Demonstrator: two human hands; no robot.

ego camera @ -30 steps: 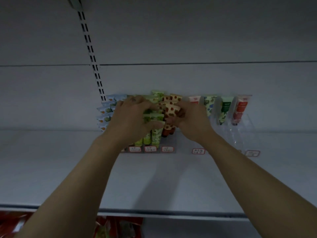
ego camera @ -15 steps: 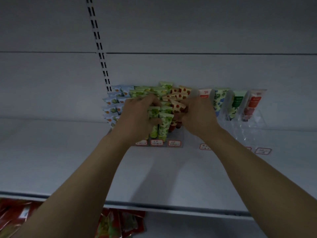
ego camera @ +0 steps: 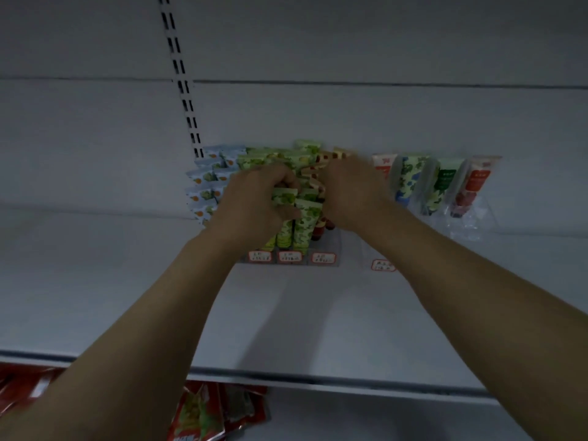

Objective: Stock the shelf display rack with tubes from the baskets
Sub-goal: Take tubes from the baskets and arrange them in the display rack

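Observation:
A clear display rack (ego camera: pixel 471 218) stands at the back of a white shelf (ego camera: pixel 286 329), filled on its left with rows of tubes. My left hand (ego camera: pixel 254 202) grips green-patterned tubes (ego camera: pixel 305 224) in the middle rows, fingers curled round them. My right hand (ego camera: pixel 350 192) reaches into the neighbouring row of orange-and-red tubes (ego camera: pixel 321 159); its fingers are hidden behind the hand. Blue-and-white tubes (ego camera: pixel 206 183) fill the leftmost rows. Single tubes stand at the right: a red-and-white tube (ego camera: pixel 381 167), a blue-green tube (ego camera: pixel 407 183), a dark green tube (ego camera: pixel 442 186) and a red tube (ego camera: pixel 474 189).
Red-bordered price labels (ego camera: pixel 321 258) line the rack's front. A slotted upright (ego camera: pixel 181 78) runs up the back wall. Red snack packets (ego camera: pixel 206 415) hang below the shelf's front edge (ego camera: pixel 318 378). No basket is in view.
Both hands stay at the same tube rows, shifting only slightly. My head has moved closer and tilted, so the rack sits a little higher in view.

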